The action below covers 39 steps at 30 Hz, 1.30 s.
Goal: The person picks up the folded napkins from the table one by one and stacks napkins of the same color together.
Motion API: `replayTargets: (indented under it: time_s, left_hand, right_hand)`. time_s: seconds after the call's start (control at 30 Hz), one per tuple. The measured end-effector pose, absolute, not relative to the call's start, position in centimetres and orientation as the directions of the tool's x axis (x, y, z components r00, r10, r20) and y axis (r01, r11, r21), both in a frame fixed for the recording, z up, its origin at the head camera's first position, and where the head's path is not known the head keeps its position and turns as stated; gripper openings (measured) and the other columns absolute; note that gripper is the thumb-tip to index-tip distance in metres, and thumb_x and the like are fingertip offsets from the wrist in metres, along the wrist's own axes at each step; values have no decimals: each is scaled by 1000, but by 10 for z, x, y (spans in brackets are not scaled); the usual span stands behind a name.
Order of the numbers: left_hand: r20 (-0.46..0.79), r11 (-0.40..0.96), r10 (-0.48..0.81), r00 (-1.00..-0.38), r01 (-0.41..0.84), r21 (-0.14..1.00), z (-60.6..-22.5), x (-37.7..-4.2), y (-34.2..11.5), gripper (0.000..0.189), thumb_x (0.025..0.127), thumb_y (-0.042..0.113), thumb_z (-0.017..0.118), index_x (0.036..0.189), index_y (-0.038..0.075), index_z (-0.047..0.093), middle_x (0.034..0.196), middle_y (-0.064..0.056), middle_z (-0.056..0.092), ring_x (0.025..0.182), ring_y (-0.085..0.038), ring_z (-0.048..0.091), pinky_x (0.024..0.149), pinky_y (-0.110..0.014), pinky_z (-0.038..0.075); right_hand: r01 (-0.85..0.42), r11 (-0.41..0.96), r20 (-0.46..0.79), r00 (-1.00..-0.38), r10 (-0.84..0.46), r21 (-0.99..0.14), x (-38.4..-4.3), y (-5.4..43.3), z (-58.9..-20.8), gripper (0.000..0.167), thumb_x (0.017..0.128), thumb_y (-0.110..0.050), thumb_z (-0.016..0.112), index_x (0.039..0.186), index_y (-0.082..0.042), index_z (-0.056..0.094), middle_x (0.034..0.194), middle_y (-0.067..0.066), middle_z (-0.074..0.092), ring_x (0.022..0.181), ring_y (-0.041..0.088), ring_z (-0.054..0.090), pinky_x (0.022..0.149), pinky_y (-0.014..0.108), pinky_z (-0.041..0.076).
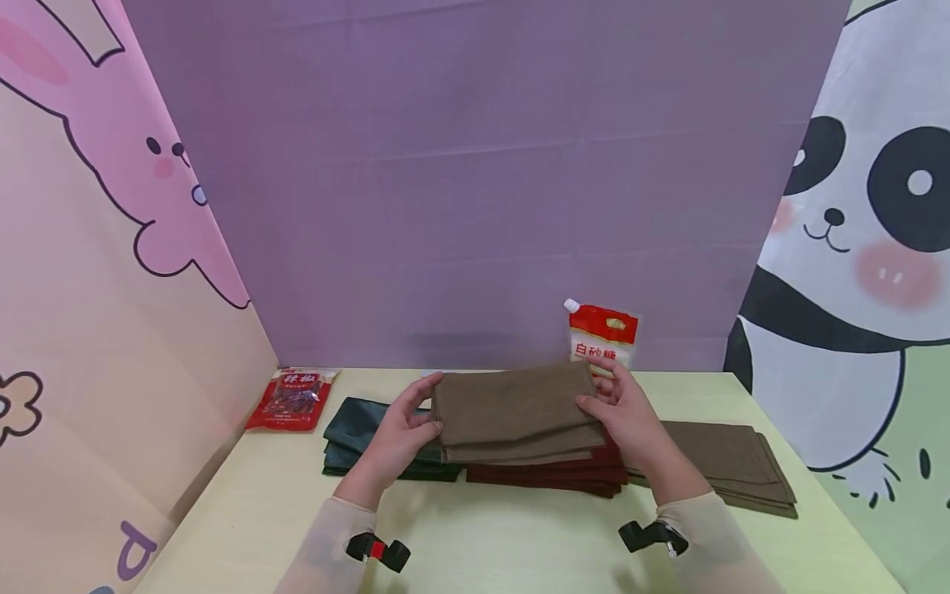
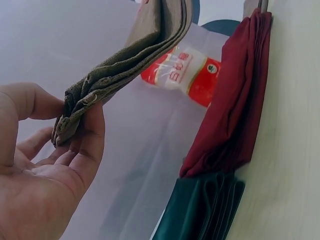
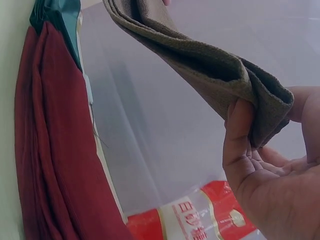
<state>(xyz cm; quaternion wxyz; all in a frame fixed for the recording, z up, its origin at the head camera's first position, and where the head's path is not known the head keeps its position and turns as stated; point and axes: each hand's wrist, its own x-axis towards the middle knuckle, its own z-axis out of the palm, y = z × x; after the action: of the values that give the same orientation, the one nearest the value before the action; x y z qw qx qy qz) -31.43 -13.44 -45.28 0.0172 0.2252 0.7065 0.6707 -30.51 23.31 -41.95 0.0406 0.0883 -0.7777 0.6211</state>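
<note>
A folded brown cloth is held up off the table between both hands. My left hand pinches its left end between thumb and fingers, and my right hand pinches the right end. In the left wrist view the layered edge of the cloth shows at the fingertips; the right wrist view shows its folds from the other end. Behind and below it lies a stack of dark red cloths, partly hidden. To the left are folded dark green cloths, and to the right more folded brown cloths.
A red packet of dried chillies lies at the table's back left. A red and white pouch with a white cap stands at the back, near the purple backdrop. Printed panels flank the pale table.
</note>
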Motion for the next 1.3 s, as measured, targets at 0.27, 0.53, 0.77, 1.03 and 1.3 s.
replayTargets:
  time_s: [0.27, 0.53, 0.77, 1.03, 1.3]
  left_hand:
    - [268, -3, 328, -906, 283, 959, -455, -316, -110, 66, 101, -3, 64, 158, 26, 47, 162, -5, 42, 132, -35, 58, 104, -41, 52]
    - [275, -68, 340, -899, 268, 961, -457, -320, -82, 63, 101, 0, 67, 158, 19, 48, 161, -9, 42, 128, -37, 60, 101, -38, 54]
    - [267, -114, 350, -898, 242, 964, -461, -323, -61, 64, 101, -1, 66, 158, 21, 47, 164, -3, 40, 124, -30, 60, 95, -30, 55]
    - [276, -152, 292, -916, 241, 959, -464, -325, -43, 58, 99, -1, 70, 153, 16, 54, 157, -8, 48, 109, -22, 65, 92, -27, 56]
    - [269, -179, 262, -927, 227, 957, -467, -324, -23, 52, 99, 1, 71, 148, 13, 59, 154, -9, 51, 107, -21, 69, 95, -30, 57]
  right_hand:
    - [-203, 215, 191, -979, -77, -955, -301, 254, -413, 74, 103, -9, 67, 165, -13, 25, 138, 26, 54, 110, 23, 60, 88, 20, 54]
    - [-179, 232, 176, -984, -34, -956, -297, 283, -413, 74, 105, -14, 66, 165, -13, 23, 141, 26, 53, 111, 15, 64, 89, 21, 55]
    - [-174, 260, 178, -984, -6, -950, -296, 300, -410, 73, 105, -14, 66, 164, -9, 24, 140, 28, 55, 107, 9, 66, 87, 22, 55]
    - [-200, 262, 202, -979, -20, -944, -298, 316, -410, 72, 104, -13, 67, 162, -6, 26, 132, 23, 61, 100, 7, 69, 85, 23, 58]
    - [-207, 298, 214, -977, -9, -932, -298, 330, -412, 71, 104, -16, 68, 161, -7, 27, 129, 21, 62, 99, 8, 69, 83, 25, 58]
